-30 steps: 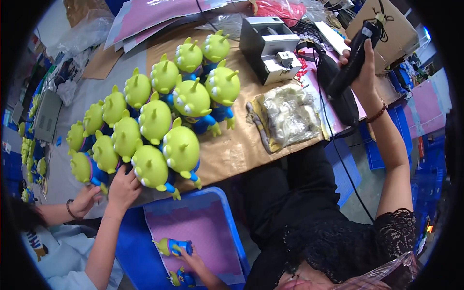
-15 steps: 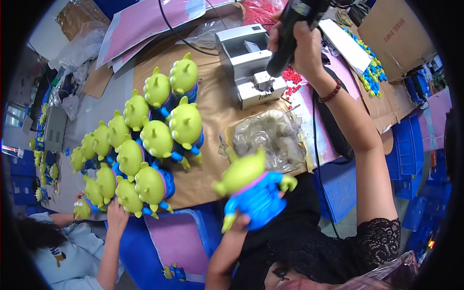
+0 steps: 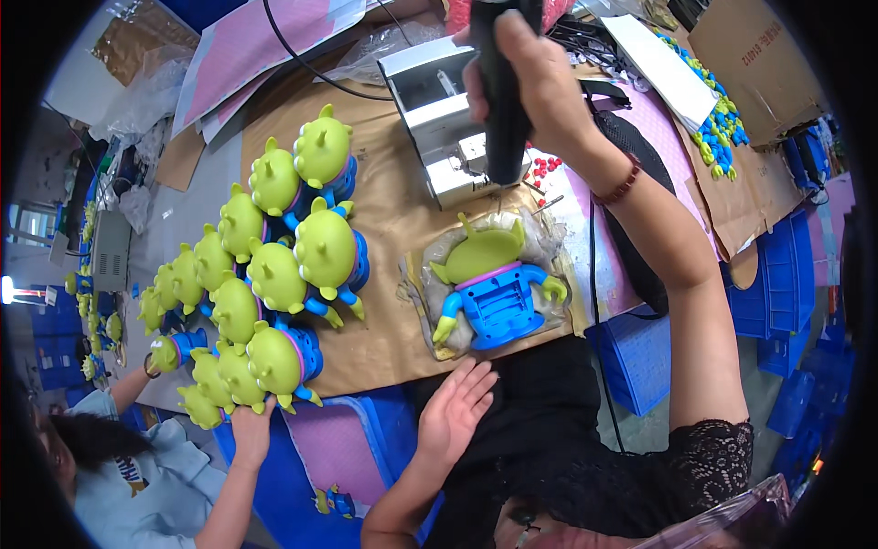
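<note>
My right hand (image 3: 530,82) grips a black electric screwdriver (image 3: 505,119), held upright with its lower end in front of the white screw feeder (image 3: 437,137). A green-headed toy figure with a blue body (image 3: 501,302) lies on a plastic-wrapped cushion (image 3: 430,265). Its back faces up, showing a recessed compartment. Just below the cushion, my left hand (image 3: 457,410) is open and holds nothing, fingers stretched toward the toy and apart from it.
Several matching toy figures (image 3: 327,247) stand in rows to the left. A co-worker's hand (image 3: 251,430) touches their near end. Small red parts (image 3: 546,166) lie beside the feeder. A black cord (image 3: 594,274) hangs over the table edge, near blue crates (image 3: 631,361).
The toy figure has gone from my left hand onto the cushion, back up. My left hand has let go. My right hand has moved left with the screwdriver, toward the feeder.
</note>
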### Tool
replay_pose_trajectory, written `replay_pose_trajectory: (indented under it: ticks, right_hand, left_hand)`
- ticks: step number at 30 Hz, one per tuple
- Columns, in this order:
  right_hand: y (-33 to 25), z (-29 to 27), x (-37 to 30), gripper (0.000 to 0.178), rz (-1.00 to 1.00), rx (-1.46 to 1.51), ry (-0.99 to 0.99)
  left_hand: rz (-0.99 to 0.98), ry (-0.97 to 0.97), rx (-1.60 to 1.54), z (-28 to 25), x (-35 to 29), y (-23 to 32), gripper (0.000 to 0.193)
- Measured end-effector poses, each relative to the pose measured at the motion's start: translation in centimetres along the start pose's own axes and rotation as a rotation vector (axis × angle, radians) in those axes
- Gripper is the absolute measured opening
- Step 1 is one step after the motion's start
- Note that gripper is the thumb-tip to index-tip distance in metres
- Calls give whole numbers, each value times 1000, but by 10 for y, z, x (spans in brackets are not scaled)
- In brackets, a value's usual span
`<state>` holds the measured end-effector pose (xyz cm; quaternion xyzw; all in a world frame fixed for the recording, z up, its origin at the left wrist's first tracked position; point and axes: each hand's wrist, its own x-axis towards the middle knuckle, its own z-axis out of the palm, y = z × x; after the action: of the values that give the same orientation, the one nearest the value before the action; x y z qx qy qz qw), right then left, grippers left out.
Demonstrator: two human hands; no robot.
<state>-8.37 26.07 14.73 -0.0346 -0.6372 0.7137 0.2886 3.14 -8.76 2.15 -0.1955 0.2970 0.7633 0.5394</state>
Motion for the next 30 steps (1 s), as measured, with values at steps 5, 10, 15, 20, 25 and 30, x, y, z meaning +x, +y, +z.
replay_pose_trajectory:
  ticks: [5, 10, 15, 20, 25, 30]
  right_hand:
    - [-49, 11, -56, 66, -33, 103, -71]
    - [-67, 15, -89, 106, -6, -171, -165]
    - [-59, 14, -104, 109, 69, -65, -193]
    - [-24, -3, -120, 56, 30, 183, -422]
    - [-19, -3, -119, 43, -197, 177, -658]
    - [1, -2, -115, 73, -342, 264, -712]
  left_hand:
    - [816, -101, 1320, 23, -1, -1, 36]
    - [1314, 58, 2152, 76, 56, 6, 51]
    - [1408, 192, 2290, 52, 86, 1, 54]
    - [1401, 187, 2286, 50, 86, -2, 57]
    - [1361, 166, 2270, 48, 84, -1, 61]
    - [1369, 164, 2237, 49, 86, -4, 61]
